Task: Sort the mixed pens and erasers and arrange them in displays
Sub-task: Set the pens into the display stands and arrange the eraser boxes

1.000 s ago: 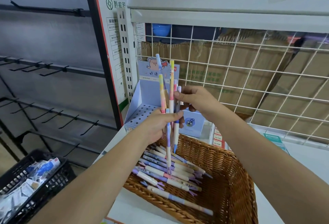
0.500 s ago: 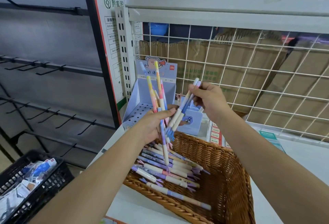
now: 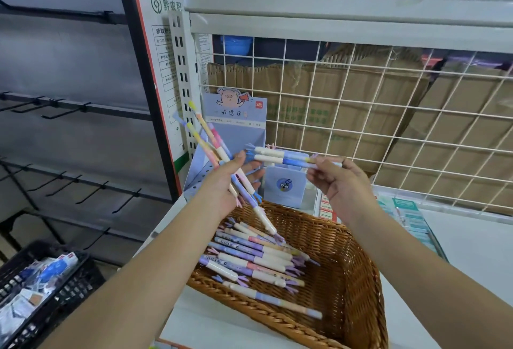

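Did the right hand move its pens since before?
Yes. The right hand swung its two pens from upright to lying sideways, above the small blue box.

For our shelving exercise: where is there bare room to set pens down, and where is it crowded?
Free: the brown wicker basket's right half beside the loose pastel pens, and the white shelf top right of it. Crowded: the basket's left half and around the lilac cardboard display stand.

You hold two pens (image 3: 280, 156) level in your right hand (image 3: 337, 182) and about four more pens (image 3: 222, 162) fanned in your left hand (image 3: 226, 182). One wicker basket (image 3: 347, 279) holds roughly ten loose pens (image 3: 249, 257); they overlap too much for an exact count. You face two display boxes: a tall one (image 3: 236, 121) and a small one (image 3: 283, 185), plus one black crate (image 3: 69, 287) at the lower left.
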